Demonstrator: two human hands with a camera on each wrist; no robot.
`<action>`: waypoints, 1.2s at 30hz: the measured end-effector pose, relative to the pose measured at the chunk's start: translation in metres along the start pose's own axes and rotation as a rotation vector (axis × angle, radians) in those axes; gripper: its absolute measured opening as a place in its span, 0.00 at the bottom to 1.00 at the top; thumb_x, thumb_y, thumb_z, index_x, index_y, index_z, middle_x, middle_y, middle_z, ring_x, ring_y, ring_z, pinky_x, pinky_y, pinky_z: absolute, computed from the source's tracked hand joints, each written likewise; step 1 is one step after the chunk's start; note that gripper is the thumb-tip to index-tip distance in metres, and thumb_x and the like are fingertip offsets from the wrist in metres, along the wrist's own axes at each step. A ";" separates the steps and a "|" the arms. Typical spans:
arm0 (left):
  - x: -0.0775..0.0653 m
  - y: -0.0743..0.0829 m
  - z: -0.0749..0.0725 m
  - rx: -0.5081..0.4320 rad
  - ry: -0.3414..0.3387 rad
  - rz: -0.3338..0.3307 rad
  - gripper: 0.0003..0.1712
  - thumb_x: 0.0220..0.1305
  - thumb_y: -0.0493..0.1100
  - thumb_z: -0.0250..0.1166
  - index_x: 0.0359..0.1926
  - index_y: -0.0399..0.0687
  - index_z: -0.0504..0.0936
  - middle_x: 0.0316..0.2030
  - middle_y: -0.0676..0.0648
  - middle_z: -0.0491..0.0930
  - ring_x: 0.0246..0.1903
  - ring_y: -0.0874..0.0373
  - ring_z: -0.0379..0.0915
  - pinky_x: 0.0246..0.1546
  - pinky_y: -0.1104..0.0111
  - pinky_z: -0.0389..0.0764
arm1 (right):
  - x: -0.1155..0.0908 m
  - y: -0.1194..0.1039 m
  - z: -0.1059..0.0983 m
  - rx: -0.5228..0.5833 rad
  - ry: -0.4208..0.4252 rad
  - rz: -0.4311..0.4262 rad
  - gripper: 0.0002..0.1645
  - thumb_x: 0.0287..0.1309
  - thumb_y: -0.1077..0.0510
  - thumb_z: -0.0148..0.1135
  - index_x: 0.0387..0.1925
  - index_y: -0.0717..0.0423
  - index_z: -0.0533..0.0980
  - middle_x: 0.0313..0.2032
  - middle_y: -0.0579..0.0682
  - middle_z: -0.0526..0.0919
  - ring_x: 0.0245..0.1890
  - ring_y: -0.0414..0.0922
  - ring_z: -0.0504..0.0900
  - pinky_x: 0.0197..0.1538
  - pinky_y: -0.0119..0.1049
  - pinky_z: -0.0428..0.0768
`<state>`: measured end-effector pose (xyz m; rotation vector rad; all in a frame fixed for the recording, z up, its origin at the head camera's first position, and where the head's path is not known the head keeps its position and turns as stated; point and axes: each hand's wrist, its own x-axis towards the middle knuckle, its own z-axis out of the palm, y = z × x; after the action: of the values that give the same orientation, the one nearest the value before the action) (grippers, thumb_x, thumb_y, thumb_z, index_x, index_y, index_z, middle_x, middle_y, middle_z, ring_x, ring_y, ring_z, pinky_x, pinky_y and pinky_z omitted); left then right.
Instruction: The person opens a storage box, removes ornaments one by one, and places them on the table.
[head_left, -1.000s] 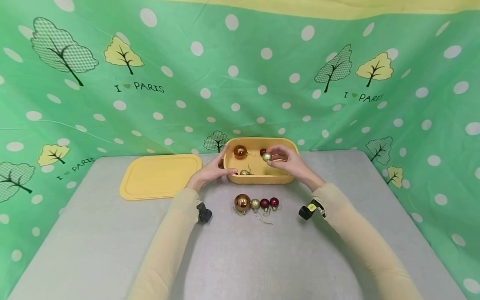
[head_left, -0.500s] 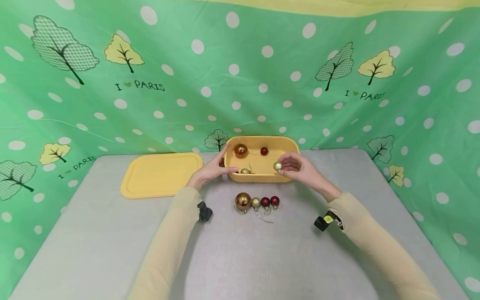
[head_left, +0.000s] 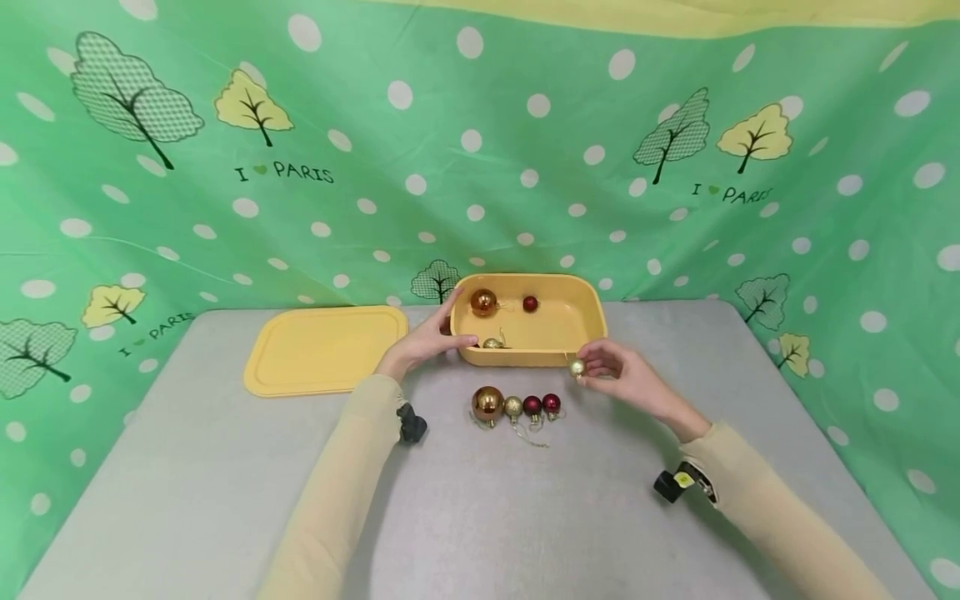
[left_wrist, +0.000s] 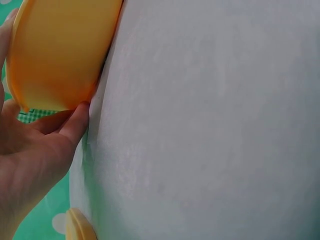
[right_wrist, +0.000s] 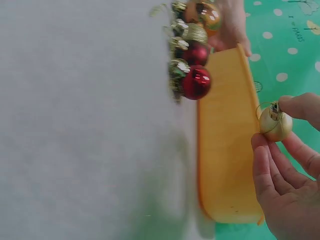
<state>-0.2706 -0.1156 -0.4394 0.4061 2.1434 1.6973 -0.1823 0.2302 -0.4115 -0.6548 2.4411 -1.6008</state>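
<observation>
A small gold bauble (right_wrist: 276, 126) is pinched between the thumb and fingers of my right hand (head_left: 624, 379), just in front of the yellow box's right front corner. My left hand (head_left: 427, 340) grips the left end of the yellow box (head_left: 525, 358), its thumb at the front rim. Inside the box lie a large copper bauble (head_left: 483, 302), a small red bauble (head_left: 530, 304) and a gold bauble (head_left: 492, 343), partly hidden by the front wall. On the table before it stand a copper bauble (head_left: 487, 403), a gold one (head_left: 513, 407) and two red ones (head_left: 532, 406) in a row.
A yellow lid (head_left: 326, 350) lies flat on the grey table (head_left: 480, 517), left of the box. Behind the table hangs a green dotted curtain (head_left: 495, 217). Gold strings trail from the baubles in the row.
My right hand has carried the gold bauble out of the box, rightward and toward me, over the front rim. My left hand has stayed at the box's left end.
</observation>
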 end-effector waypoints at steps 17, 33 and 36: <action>0.001 0.000 0.000 0.024 0.003 -0.002 0.62 0.58 0.42 0.71 0.75 0.74 0.35 0.75 0.40 0.32 0.71 0.42 0.40 0.68 0.48 0.46 | -0.017 0.021 0.025 -0.088 -0.073 0.089 0.23 0.46 0.71 0.70 0.46 0.69 0.74 0.39 0.55 0.81 0.40 0.52 0.80 0.44 0.36 0.81; 0.000 -0.001 0.000 0.020 0.001 0.002 0.61 0.58 0.42 0.72 0.75 0.74 0.35 0.75 0.39 0.33 0.71 0.42 0.39 0.69 0.48 0.43 | -0.016 0.017 0.031 -0.192 -0.073 0.088 0.25 0.47 0.67 0.72 0.48 0.67 0.73 0.37 0.54 0.79 0.33 0.47 0.76 0.34 0.32 0.78; 0.001 -0.001 0.001 0.017 0.008 0.000 0.61 0.57 0.43 0.72 0.75 0.75 0.37 0.75 0.39 0.34 0.71 0.43 0.40 0.69 0.49 0.44 | -0.017 0.017 0.030 -0.188 -0.073 0.090 0.26 0.47 0.66 0.73 0.49 0.67 0.73 0.38 0.54 0.79 0.33 0.47 0.75 0.34 0.32 0.77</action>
<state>-0.2708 -0.1150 -0.4402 0.4049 2.1644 1.6849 -0.1616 0.2181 -0.4415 -0.6082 2.5486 -1.3029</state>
